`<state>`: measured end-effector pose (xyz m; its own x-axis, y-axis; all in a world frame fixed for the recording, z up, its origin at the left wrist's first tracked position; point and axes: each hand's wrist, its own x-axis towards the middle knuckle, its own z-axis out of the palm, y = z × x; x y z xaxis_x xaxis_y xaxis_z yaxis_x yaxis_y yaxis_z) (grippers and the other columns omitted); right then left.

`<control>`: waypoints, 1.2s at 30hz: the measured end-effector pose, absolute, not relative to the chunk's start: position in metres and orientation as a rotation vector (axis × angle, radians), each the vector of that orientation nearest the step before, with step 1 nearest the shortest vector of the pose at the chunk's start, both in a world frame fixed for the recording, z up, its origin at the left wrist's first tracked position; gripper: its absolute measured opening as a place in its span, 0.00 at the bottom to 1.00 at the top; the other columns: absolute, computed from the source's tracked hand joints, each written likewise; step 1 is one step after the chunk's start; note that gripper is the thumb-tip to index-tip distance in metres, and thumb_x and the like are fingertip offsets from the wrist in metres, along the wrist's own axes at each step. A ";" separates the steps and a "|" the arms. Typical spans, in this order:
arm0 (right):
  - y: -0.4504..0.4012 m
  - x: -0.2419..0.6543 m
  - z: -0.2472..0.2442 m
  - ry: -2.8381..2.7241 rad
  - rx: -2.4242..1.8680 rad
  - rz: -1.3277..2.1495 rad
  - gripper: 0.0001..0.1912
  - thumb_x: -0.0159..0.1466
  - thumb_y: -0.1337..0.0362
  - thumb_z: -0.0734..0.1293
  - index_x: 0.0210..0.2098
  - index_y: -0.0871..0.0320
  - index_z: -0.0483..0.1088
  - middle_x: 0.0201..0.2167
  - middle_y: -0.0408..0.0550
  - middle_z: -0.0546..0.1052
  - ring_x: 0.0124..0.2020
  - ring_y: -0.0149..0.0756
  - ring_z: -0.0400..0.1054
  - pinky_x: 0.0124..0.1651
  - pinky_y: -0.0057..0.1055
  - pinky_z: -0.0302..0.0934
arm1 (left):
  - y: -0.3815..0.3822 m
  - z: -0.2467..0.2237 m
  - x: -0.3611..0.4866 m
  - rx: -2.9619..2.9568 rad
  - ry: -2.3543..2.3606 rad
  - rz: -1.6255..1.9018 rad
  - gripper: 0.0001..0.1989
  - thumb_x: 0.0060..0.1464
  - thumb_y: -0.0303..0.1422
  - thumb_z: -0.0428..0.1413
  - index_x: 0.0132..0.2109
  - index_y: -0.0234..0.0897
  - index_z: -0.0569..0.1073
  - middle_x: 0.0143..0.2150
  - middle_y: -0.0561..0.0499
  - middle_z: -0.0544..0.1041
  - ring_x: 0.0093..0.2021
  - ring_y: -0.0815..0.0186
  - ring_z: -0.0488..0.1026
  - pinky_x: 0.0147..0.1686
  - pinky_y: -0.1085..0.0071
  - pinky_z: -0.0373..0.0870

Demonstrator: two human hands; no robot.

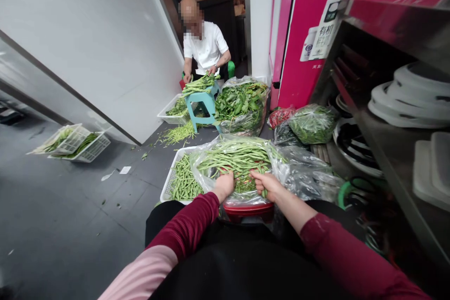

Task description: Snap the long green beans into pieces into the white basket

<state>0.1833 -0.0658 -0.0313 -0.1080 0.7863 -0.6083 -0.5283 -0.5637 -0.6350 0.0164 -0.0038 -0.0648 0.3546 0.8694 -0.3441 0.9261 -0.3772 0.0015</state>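
Note:
Long green beans [236,153] lie in a heap in a clear plastic bag [281,168] right in front of me. Bean scraps [246,183] show below the heap, between my hands. My left hand [224,184] is closed at the near left edge of the heap; what its fingers hold is hidden. Opposite it, my right hand [267,184] is closed on green beans, and a green end pokes out under the fingers. Beneath the bag stands a red container [248,212]. To the left, a white basket [168,182] holds short bean pieces [184,178].
Across from me a person in a white shirt [206,47] handles green stalks over a blue stool [201,98]. Beside it stands a bag of leafy greens [242,101]. White baskets [93,147] sit on the floor at left. A metal shelf [383,154] with lids borders the right.

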 end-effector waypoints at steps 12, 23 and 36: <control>-0.062 0.183 -0.032 -0.317 -1.349 1.796 0.09 0.59 0.64 0.62 0.25 0.63 0.64 0.10 0.34 0.59 0.08 0.20 0.46 0.11 0.19 0.43 | -0.015 -0.028 0.039 2.532 1.526 -0.271 0.12 0.52 0.30 0.46 0.44 0.33 0.66 0.39 0.38 0.72 0.41 0.55 0.70 0.39 0.62 0.65; -0.060 0.177 -0.027 -0.113 -1.133 1.767 0.10 0.59 0.67 0.62 0.23 0.59 0.58 0.12 0.36 0.60 0.10 0.19 0.49 0.13 0.19 0.45 | -0.056 0.020 0.038 2.157 1.347 0.347 0.07 0.50 0.31 0.50 0.37 0.35 0.69 0.27 0.50 0.72 0.29 0.66 0.69 0.32 0.73 0.62; -0.071 0.167 -0.028 -0.239 -1.250 1.637 0.08 0.54 0.71 0.63 0.22 0.58 0.58 0.11 0.36 0.61 0.10 0.21 0.50 0.11 0.19 0.46 | -0.088 0.039 0.021 2.189 1.147 0.368 0.16 0.56 0.36 0.42 0.26 0.36 0.67 0.21 0.52 0.67 0.24 0.70 0.63 0.27 0.74 0.58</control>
